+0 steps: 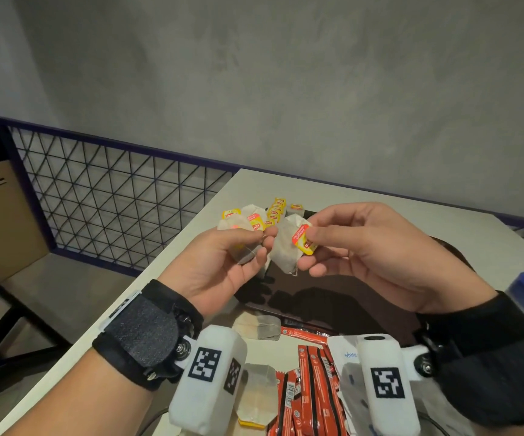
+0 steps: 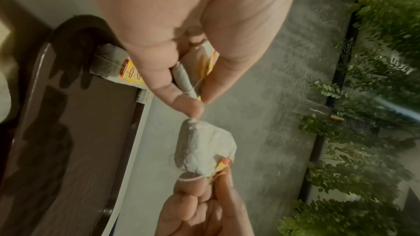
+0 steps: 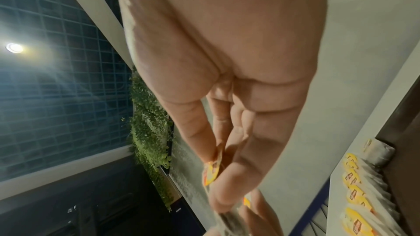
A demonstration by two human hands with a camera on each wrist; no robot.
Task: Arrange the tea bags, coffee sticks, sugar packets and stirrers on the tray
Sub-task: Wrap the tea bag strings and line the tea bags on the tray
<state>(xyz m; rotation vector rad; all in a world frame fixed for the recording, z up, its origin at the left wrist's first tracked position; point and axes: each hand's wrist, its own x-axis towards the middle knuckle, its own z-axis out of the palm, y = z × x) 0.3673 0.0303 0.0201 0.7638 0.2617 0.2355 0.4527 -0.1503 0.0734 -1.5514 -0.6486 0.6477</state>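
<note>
1. Both hands are up over the dark tray, each pinching a tea bag. Left hand has thumb and forefinger closed on one bag. Right hand has its thumb and fingertips on the yellow tag of the second bag, which hangs below.
2. The bags are nearly touching, fingertip to fingertip. In the left wrist view a thin string runs across the left hand's bag, so my guess is the two are tangled and being pulled apart.
3. What matters next: the row of laid-out tea bags sits just beyond the hands at the tray's far left edge. Left hand is nearer to it. The right hand's bag hangs with its long axis roughly vertical, so it'd need laying flat.
4. Closer in on the tabletop: loose tea bags and red coffee sticks, partly covered by the wrist cameras.
5. Can't spot stirrers anywhere. A white packet by the right wrist might be sugar, too hidden to say. Right wrist view is mostly palm and blur.
</note>
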